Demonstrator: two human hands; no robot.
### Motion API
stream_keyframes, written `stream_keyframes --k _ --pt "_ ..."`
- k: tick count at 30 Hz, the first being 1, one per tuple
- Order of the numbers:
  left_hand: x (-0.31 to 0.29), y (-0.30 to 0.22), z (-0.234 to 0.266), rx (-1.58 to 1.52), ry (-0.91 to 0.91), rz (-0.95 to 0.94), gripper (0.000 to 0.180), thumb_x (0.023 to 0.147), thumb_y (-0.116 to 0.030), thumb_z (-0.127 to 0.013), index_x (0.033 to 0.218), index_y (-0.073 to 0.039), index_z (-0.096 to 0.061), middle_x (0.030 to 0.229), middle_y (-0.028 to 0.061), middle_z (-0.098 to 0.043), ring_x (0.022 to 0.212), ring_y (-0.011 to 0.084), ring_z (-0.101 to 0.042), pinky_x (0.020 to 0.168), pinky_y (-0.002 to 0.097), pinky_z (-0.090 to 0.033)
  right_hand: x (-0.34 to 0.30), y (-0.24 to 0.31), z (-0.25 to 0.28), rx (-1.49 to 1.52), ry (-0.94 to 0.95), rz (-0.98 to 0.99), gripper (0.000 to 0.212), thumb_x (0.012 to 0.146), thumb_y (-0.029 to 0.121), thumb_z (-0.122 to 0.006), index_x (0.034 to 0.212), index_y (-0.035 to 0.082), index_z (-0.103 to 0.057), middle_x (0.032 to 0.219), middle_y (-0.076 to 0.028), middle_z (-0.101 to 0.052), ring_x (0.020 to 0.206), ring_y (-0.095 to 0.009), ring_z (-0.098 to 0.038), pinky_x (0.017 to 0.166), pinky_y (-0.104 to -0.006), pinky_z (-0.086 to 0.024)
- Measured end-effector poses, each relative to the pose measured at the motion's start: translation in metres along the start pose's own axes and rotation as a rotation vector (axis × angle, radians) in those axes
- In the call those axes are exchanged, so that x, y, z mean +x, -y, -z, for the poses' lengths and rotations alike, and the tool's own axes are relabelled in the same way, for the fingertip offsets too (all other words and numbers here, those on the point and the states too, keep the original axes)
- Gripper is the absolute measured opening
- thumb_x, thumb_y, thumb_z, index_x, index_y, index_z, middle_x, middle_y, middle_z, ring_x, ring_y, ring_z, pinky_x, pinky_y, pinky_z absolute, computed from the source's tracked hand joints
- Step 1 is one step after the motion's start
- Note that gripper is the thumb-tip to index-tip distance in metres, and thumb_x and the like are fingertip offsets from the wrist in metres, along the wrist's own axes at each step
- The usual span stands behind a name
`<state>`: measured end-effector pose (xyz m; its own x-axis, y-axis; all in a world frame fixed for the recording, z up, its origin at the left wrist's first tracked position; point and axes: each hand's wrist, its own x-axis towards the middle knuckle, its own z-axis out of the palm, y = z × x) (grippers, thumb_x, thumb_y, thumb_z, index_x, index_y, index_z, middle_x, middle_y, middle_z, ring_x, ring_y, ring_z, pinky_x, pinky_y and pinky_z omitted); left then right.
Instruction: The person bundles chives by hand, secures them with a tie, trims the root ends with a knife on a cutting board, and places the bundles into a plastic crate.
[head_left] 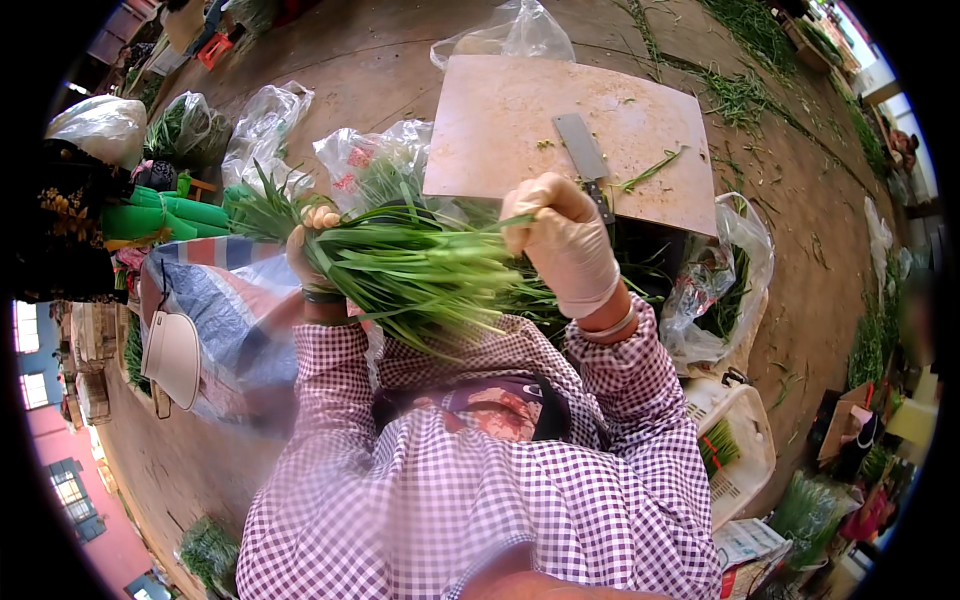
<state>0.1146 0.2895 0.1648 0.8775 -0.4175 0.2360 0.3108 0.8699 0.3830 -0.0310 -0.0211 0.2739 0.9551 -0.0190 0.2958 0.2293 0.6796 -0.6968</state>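
A thick bunch of long green chives (410,262) lies sideways in front of my chest. My left hand (305,250) is closed round it toward the leafy left part, and the other ends fan out to the right. In a pale glove, my right hand (560,235) is raised beside those ends, its fingers pinched on a thin green strand that runs back to the bunch. Just beyond my right hand, a cleaver (581,147) with a dark handle lies on a pale board (500,125). More loose greens (530,295) show below the bunch, partly hidden by it.
Clear plastic bags (270,125) of greens stand beyond my left hand. Another open bag (735,270) and a cream basket (750,455) are at my right. A striped tarp (240,320) and a pale visor (172,358) lie at left, near a person with a green sleeve (165,215).
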Motion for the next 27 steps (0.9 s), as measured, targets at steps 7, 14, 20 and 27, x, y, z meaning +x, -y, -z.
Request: stream_keyframes --k 7,14,20,27 --pt "0.002 0.002 0.007 -0.006 -0.026 -0.003 0.022 0.086 -0.022 -0.062 0.094 -0.010 -0.045 0.089 0.0006 -0.044 0.090 0.0148 -0.048 0.091 0.0322 -0.040 0.009 0.007 -0.002 -0.279 0.017 -0.376 0.017 0.091 0.002 -0.065 0.108 -0.001 -0.066 0.101 -0.008 -0.069 0.090 -0.012 -0.065 0.082 -0.0239 -0.053" --pt "0.003 0.005 0.005 -0.007 0.021 0.019 0.021 0.087 -0.024 -0.061 0.096 -0.011 -0.046 0.092 -0.0002 -0.045 0.094 0.0148 -0.050 0.095 0.0346 -0.039 0.013 -0.005 0.019 -0.610 -0.064 0.003 0.027 0.088 0.004 -0.067 0.115 0.004 -0.066 0.111 -0.007 -0.070 0.099 -0.016 -0.066 0.087 -0.0274 -0.053" --pt "-0.002 -0.001 0.026 0.015 -0.011 -0.008 0.022 0.086 -0.025 -0.060 0.096 -0.011 -0.045 0.092 -0.0002 -0.046 0.094 0.0152 -0.050 0.098 0.0361 -0.037 -0.024 -0.025 0.059 -1.173 -0.273 -0.500 0.032 0.079 0.027 -0.078 0.099 0.003 -0.070 0.095 -0.013 -0.072 0.086 -0.019 -0.069 0.079 -0.0300 -0.054" --pt "0.000 0.000 0.033 0.072 -0.039 -0.028 0.022 0.087 -0.026 -0.059 0.097 -0.010 -0.047 0.093 0.0007 -0.049 0.097 0.0167 -0.052 0.098 0.0362 -0.038 -0.035 -0.058 0.063 -0.865 -0.365 -0.488 0.023 0.081 0.020 -0.076 0.094 0.002 -0.071 0.090 -0.011 -0.072 0.082 -0.017 -0.069 0.074 -0.0303 -0.054"
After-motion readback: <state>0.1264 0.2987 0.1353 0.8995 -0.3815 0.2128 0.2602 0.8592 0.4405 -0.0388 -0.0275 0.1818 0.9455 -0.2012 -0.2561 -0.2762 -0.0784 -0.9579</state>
